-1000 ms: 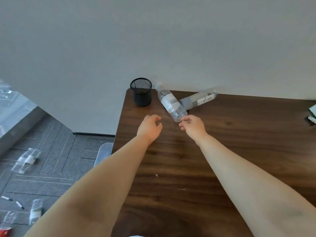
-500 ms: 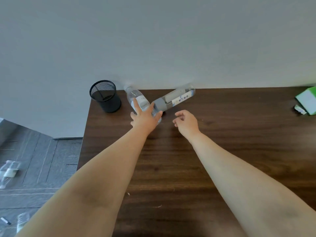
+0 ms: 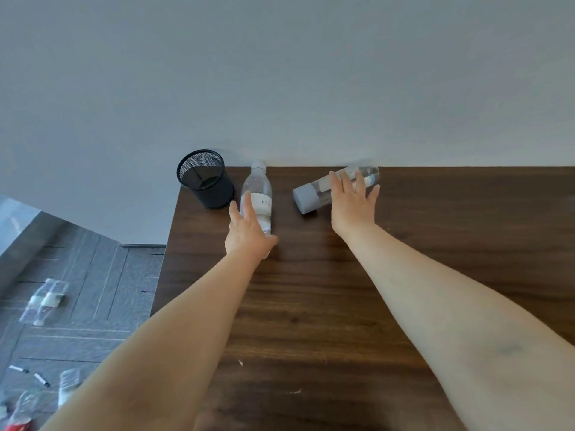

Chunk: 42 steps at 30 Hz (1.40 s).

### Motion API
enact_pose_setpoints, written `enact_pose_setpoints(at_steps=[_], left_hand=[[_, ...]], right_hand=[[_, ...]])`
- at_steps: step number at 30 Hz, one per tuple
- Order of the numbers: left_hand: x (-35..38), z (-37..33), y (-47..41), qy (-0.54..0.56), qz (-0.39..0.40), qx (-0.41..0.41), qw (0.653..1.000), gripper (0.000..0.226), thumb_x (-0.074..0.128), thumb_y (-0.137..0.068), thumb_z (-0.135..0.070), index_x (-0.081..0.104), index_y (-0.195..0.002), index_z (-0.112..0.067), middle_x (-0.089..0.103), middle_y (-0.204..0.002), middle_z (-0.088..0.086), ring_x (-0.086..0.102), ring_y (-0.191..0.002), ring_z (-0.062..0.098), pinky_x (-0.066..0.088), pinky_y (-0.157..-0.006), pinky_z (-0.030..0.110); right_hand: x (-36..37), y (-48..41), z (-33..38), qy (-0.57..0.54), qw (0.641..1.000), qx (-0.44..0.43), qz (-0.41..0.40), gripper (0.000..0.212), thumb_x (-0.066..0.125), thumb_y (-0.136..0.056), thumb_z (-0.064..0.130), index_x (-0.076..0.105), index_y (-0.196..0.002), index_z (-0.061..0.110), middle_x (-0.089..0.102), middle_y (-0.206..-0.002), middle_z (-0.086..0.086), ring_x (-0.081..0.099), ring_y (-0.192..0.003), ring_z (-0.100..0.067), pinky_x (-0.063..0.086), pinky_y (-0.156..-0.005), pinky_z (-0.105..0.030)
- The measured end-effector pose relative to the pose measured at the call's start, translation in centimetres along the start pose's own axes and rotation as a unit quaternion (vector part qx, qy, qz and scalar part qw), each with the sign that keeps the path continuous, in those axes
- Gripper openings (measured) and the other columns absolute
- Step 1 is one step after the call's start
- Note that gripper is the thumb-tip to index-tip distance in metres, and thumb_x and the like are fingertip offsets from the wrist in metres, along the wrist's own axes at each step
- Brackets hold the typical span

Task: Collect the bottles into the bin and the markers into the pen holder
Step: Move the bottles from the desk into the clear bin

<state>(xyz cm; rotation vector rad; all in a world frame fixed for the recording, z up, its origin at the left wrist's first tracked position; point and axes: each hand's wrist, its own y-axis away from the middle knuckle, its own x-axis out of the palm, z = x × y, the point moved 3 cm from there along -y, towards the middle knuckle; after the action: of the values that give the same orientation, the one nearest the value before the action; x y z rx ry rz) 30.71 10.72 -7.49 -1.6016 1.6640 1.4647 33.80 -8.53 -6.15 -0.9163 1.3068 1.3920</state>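
Note:
A clear water bottle (image 3: 257,194) with a white label lies on the wooden table (image 3: 326,306), its cap toward the wall. My left hand (image 3: 249,231) lies over its lower half with fingers stretched along it. A second clear bottle (image 3: 317,191) with a grey cap lies slanted to the right by the far edge. My right hand (image 3: 351,203) rests on its middle with fingers straight and spread. The black mesh pen holder (image 3: 205,178) stands at the table's far left corner, just left of the first bottle.
On the grey floor left of the table lie two clear bottles (image 3: 43,301), two markers (image 3: 18,368), another bottle (image 3: 70,384) and something red (image 3: 18,426) at the lower edge. A wall runs along the table's far edge.
The two bottles now lie apart instead of touching. My right hand has reached forward onto the grey-capped bottle. My left hand stays on the labelled bottle, which now points straight at the wall.

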Motion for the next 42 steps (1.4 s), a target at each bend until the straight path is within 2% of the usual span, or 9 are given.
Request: enact_pose_setpoints(at_steps=[3, 5, 7, 10, 14, 18, 28, 35, 42], left_hand=[[0.1, 0.6, 0.7, -0.02, 0.004, 0.0, 1.0, 0.1, 0.068, -0.077, -0.028, -0.003, -0.148, -0.026, 0.014, -0.152, 0.006, 0.033, -0.131, 0.031, 0.044, -0.092, 0.044], [0.2, 0.9, 1.5, -0.024, 0.013, 0.011, 1.0, 0.097, 0.066, -0.08, -0.031, -0.003, -0.148, -0.026, 0.016, -0.151, 0.005, 0.034, -0.128, 0.032, 0.043, -0.092, 0.043], [0.2, 1.2, 2.2, -0.026, 0.019, 0.023, 0.999, 0.094, 0.064, -0.082, -0.033, -0.002, -0.148, -0.027, 0.017, -0.15, 0.004, 0.037, -0.125, 0.033, 0.044, -0.09, 0.043], [0.2, 2.1, 3.5, -0.031, 0.022, 0.038, 0.999, 0.092, 0.063, -0.083, -0.032, -0.002, -0.148, -0.029, 0.017, -0.151, 0.004, 0.037, -0.123, 0.032, 0.045, -0.087, 0.042], [-0.7, 3.4, 5.5, -0.012, -0.023, 0.093, 0.995, 0.091, 0.062, -0.083, -0.032, -0.002, -0.147, -0.027, 0.015, -0.152, 0.004, 0.035, -0.126, 0.031, 0.046, -0.089, 0.042], [-3.4, 5.8, 7.4, 0.029, -0.108, 0.154, 0.982, 0.088, 0.061, -0.085, -0.034, 0.0, -0.148, -0.025, 0.013, -0.153, 0.006, 0.03, -0.133, 0.03, 0.046, -0.094, 0.041], [-13.1, 23.1, 10.7, 0.083, -0.187, 0.172, 0.963, 0.086, 0.06, -0.086, -0.034, 0.003, -0.15, -0.02, 0.013, -0.155, 0.009, 0.028, -0.137, 0.03, 0.042, -0.102, 0.041], [-16.3, 39.3, 11.4, 0.096, -0.096, 0.078, 0.988, 0.091, 0.066, -0.081, -0.033, 0.005, -0.149, -0.025, 0.025, -0.148, 0.005, 0.038, -0.129, 0.029, 0.044, -0.095, 0.043], [-16.9, 46.0, 11.8, 0.099, -0.016, 0.053, 0.994, 0.093, 0.065, -0.082, -0.034, 0.002, -0.149, -0.024, 0.022, -0.148, 0.008, 0.039, -0.128, 0.031, 0.042, -0.099, 0.045]], right_hand=[[-0.5, 1.0, 0.2, 0.06, 0.997, 0.011, -0.04, 0.071, 0.06, -0.086, 0.012, 0.023, -0.147, 0.019, 0.028, -0.147, -0.018, 0.02, -0.14, -0.037, 0.01, -0.115, -0.058], [-0.1, 1.9, 0.1, 0.081, 0.996, 0.02, -0.033, 0.062, 0.064, -0.085, 0.014, 0.035, -0.139, 0.019, 0.027, -0.147, -0.018, 0.017, -0.141, -0.037, 0.01, -0.115, -0.059], [0.5, 2.8, -0.2, 0.083, 0.996, 0.028, -0.012, 0.064, 0.067, -0.082, 0.012, 0.035, -0.137, 0.016, 0.029, -0.149, -0.017, 0.014, -0.144, -0.037, 0.007, -0.114, -0.061], [1.0, 4.6, -0.4, 0.054, 0.997, 0.051, 0.033, 0.074, 0.072, -0.076, 0.025, 0.031, -0.136, 0.014, 0.045, -0.136, -0.013, 0.037, -0.132, -0.034, 0.011, -0.114, -0.06], [0.8, 7.8, 1.1, -0.147, 0.984, 0.099, 0.001, 0.066, 0.063, -0.079, 0.047, 0.031, -0.128, 0.015, 0.048, -0.123, -0.01, 0.059, -0.104, -0.03, 0.05, -0.083, -0.039], [0.1, 10.8, 5.1, -0.294, 0.943, 0.125, -0.087, 0.056, 0.058, -0.083, 0.048, 0.03, -0.121, 0.019, 0.051, -0.119, -0.006, 0.064, -0.094, -0.025, 0.058, -0.074, -0.039], [2.8, 17.6, 24.5, -0.373, 0.926, 0.035, -0.041, 0.048, 0.06, -0.082, 0.047, 0.032, -0.112, 0.021, 0.056, -0.11, -0.004, 0.063, -0.09, -0.023, 0.058, -0.076, -0.041], [9.2, 22.9, 38.7, -0.436, 0.892, 0.08, 0.086, 0.052, 0.06, -0.086, 0.041, 0.039, -0.119, 0.007, 0.055, -0.11, -0.007, 0.054, -0.091, -0.021, 0.046, -0.08, -0.034], [12.4, 25.5, 43.9, -0.417, 0.894, 0.121, 0.109, 0.071, 0.046, -0.093, 0.046, 0.017, -0.147, 0.009, 0.033, -0.149, -0.012, 0.04, -0.132, -0.031, 0.037, -0.101, -0.036]])
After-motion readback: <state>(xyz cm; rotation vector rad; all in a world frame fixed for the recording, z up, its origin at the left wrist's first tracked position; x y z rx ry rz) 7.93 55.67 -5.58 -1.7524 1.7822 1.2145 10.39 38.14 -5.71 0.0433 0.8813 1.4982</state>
